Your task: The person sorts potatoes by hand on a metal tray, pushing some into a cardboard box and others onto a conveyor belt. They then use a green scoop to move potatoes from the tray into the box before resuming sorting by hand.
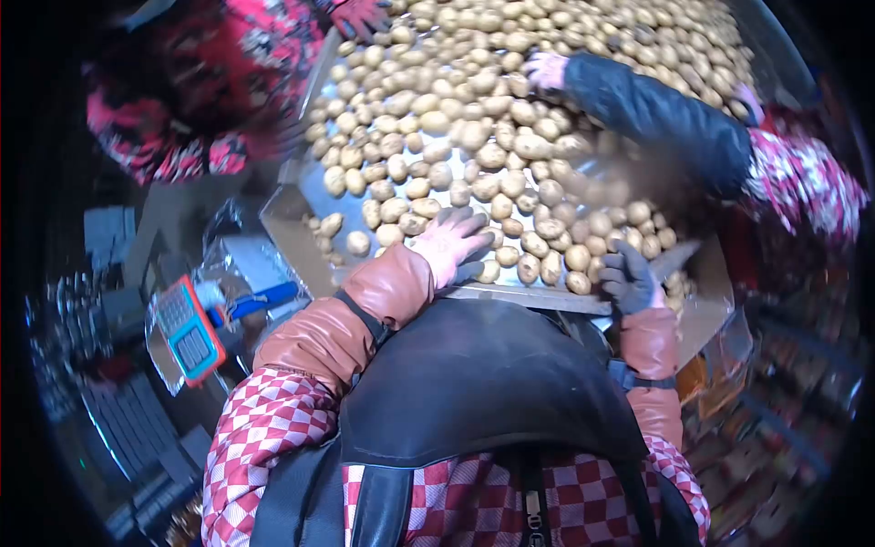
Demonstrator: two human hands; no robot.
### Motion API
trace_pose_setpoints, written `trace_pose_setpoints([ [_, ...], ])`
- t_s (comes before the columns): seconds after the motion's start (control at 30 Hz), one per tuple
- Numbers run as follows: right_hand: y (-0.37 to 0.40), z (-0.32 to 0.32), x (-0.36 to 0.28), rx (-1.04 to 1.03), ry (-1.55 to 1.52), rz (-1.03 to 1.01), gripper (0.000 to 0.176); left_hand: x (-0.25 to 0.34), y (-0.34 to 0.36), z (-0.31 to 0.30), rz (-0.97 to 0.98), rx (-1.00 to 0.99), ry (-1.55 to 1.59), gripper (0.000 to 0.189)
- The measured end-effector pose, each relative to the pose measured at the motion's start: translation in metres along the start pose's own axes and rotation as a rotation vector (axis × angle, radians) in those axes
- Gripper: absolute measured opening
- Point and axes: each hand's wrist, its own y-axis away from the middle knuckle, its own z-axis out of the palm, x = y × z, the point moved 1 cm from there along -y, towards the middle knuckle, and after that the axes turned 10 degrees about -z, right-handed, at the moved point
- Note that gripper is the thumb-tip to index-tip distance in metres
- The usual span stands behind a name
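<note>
My left hand [449, 244], in a pink glove with grey fingertips, rests with spread fingers on potatoes [417, 188] near the front edge of a metal table [319, 182]. It holds nothing that I can see. My right hand [631, 281], in a grey glove, is at the front right corner of the table, beside several potatoes [577, 258]. Its fingers are loosely bent and apart, with nothing visible in them. Near it, a pale metal edge [674, 261] sticks out above an open cardboard box [706, 305] that holds a few potatoes.
Another cardboard box [296, 228] with some potatoes stands at the table's left corner. An orange and blue device with keys [190, 330] lies further left. One co-worker's gloved hand [360, 16] is at the back left; another's pink-gloved hand [547, 71] reaches in from the right.
</note>
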Motion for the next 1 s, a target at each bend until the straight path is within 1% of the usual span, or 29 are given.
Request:
trace_pose_setpoints([
  [0.03,-0.026,0.032,-0.002,0.071,-0.020,0.285,0.037,0.001,0.009,-0.003,-0.035,0.015,-0.007,0.064],
  [0.07,-0.054,0.057,0.007,0.097,-0.103,0.505,0.036,0.005,0.018,-0.008,-0.049,-0.086,-0.025,0.069],
  [0.1,-0.077,0.091,0.005,0.015,0.030,0.611,0.037,0.007,0.024,-0.010,-0.059,-0.185,-0.037,0.074],
  [0.13,-0.097,0.109,0.008,-0.052,0.065,0.596,0.038,0.006,0.028,-0.008,-0.041,-0.190,0.078,0.081],
  [0.17,-0.115,0.121,0.009,-0.114,0.098,0.587,0.040,0.006,0.032,-0.009,-0.064,-0.185,0.090,0.081],
  [0.23,-0.155,0.145,-0.008,-0.159,0.312,0.615,0.042,0.001,0.042,-0.010,0.004,-0.225,0.098,0.065],
  [0.27,-0.215,0.084,0.051,-0.350,0.367,0.315,0.042,-0.001,0.049,-0.006,-0.013,-0.115,0.248,0.045],
  [0.3,-0.273,0.026,0.107,-0.487,0.405,-0.005,0.042,-0.002,0.056,-0.011,-0.025,-0.109,0.253,0.045],
  [0.37,-0.275,0.087,0.033,-0.015,-0.062,0.553,0.022,-0.007,0.070,-0.026,-0.276,-0.070,0.600,0.032],
  [0.4,-0.297,0.070,0.054,-0.199,0.179,0.344,0.024,-0.015,0.076,-0.037,-0.266,0.136,0.477,0.030],
  [0.43,-0.319,0.057,0.072,-0.386,0.414,0.118,0.026,-0.024,0.087,-0.047,-0.504,0.132,0.581,0.029],
  [0.47,-0.326,0.056,0.078,-0.458,0.715,-0.222,0.052,-0.071,0.103,0.006,-0.692,0.197,0.620,0.030],
  [0.5,-0.335,0.058,0.091,-0.320,0.738,-0.182,0.054,-0.098,0.121,0.033,-0.764,0.586,1.136,0.035],
  [0.53,-0.338,0.067,0.089,-0.214,0.795,-0.417,0.055,-0.093,0.123,-0.003,-0.923,0.816,1.454,0.040],
  [0.57,-0.342,0.079,0.086,-0.104,0.840,-0.654,0.056,-0.112,0.134,-0.016,-1.026,0.724,0.757,0.042],
  [0.6,-0.339,0.104,0.076,-0.035,0.662,-0.648,0.054,-0.116,0.139,-0.038,-1.233,0.670,0.504,0.044],
  [0.63,-0.330,0.127,0.066,0.114,0.542,-0.553,0.050,-0.131,0.137,-0.041,-1.282,0.668,0.395,0.046],
  [0.67,-0.312,0.162,0.058,0.179,0.497,-0.446,0.048,-0.157,0.140,-0.029,-1.306,0.572,0.479,0.049],
  [0.7,-0.303,0.177,0.057,0.246,0.454,-0.341,0.047,-0.172,0.138,-0.028,-1.324,0.474,0.565,0.051],
  [0.73,-0.300,0.171,0.080,0.170,0.183,-0.220,0.047,-0.183,0.134,-0.026,-1.317,0.469,0.573,0.051],
  [0.8,-0.257,0.231,0.072,-0.154,1.660,-0.251,0.057,-0.179,0.106,-0.061,-1.165,0.469,0.118,0.058],
  [0.83,-0.226,0.238,0.085,-0.284,1.890,-0.401,0.062,-0.185,0.094,-0.069,-1.157,0.464,0.125,0.058],
  [0.87,-0.209,0.227,0.097,-0.317,1.815,-0.557,0.065,-0.194,0.080,-0.075,-1.209,0.363,0.202,0.061],
  [0.9,-0.206,0.222,0.095,-0.353,1.761,-0.604,0.065,-0.205,0.067,-0.078,-1.253,0.262,0.276,0.063],
  [0.93,-0.206,0.209,0.086,-0.376,1.577,-0.393,0.065,-0.219,0.056,-0.064,-1.273,0.303,0.325,0.068],
  [0.97,-0.202,0.207,0.070,-0.398,1.381,-0.192,0.065,-0.234,0.052,-0.057,-1.288,0.253,0.329,0.070],
  [1.0,-0.191,0.199,0.066,-0.452,1.914,-0.331,0.065,-0.239,0.055,-0.059,-1.303,0.237,0.354,0.069],
])
